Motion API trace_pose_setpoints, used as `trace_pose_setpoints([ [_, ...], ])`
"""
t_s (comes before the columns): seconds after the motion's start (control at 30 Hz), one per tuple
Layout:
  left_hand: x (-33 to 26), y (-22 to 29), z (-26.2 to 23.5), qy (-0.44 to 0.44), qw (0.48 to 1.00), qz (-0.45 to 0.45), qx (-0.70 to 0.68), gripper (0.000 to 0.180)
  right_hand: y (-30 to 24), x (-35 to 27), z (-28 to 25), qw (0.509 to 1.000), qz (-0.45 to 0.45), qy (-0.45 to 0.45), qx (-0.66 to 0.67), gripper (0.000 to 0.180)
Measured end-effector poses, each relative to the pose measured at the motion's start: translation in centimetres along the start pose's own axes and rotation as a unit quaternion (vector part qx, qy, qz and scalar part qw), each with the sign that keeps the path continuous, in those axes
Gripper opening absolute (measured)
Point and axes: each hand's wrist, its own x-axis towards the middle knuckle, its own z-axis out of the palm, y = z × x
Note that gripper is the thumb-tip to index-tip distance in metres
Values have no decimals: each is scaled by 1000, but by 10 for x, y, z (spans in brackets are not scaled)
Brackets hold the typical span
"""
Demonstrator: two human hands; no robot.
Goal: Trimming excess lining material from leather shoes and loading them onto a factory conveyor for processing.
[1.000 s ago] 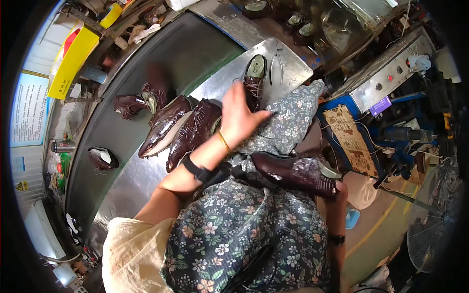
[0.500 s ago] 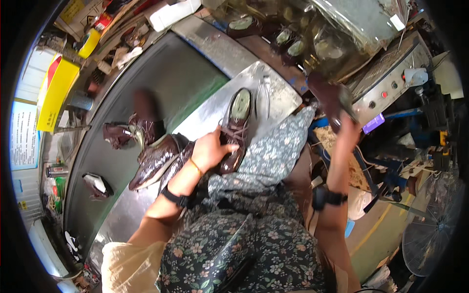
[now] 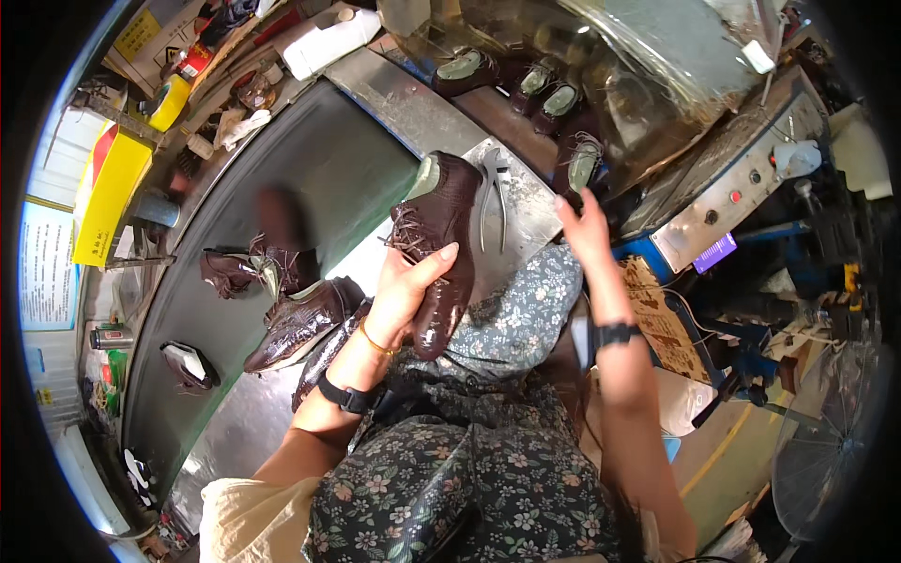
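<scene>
A dark brown lace-up shoe is raised over my lap, tilted on its side with its toe toward me. My left hand grips it around the middle, thumb across it. At the rack to the right, my right hand has its fingers apart just below the toe of another brown shoe; whether the fingertips touch it is hard to tell. Silver pincers lie on the metal plate beside the raised shoe. Left of my left forearm, more brown shoes rest close together.
A dark belt curves along the left, carrying a small dark piece with a white inside. Several shoes line the rack under clear plastic sheeting. A control panel stands right; a fan sits lower right.
My right hand has let go of the shoe it carried, which now sits at the rack. My left hand has lifted and turned its shoe off the plate, uncovering more of the pincers.
</scene>
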Motion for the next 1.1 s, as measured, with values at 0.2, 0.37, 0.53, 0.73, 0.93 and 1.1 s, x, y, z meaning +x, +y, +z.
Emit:
trace_pose_setpoints([
  [0.2, -53, -17, 35, -90, 987, 133, 25, 65, -177, -201, 1, 765, 53, -165, 620, 79],
  [0.37, -71, -6, 49, -245, 959, 139, -21, 74, -178, -242, -58, 651, 77, -239, 717, 80],
  [0.53, -123, -5, 96, -231, 969, 89, -6, 107, -177, -279, -59, 651, 55, -171, 737, 63],
  [0.73, -121, -20, 87, -236, 966, 100, 38, 91, -175, -301, -55, 657, 28, -173, 733, 64],
  [0.93, -109, -14, 73, -287, 949, 85, 97, 75, -172, -302, -71, 637, 62, -187, 745, 72],
  [1.1, -122, 7, 59, -180, 706, 465, 503, 74, -157, -307, -98, 629, 94, -216, 741, 81],
])
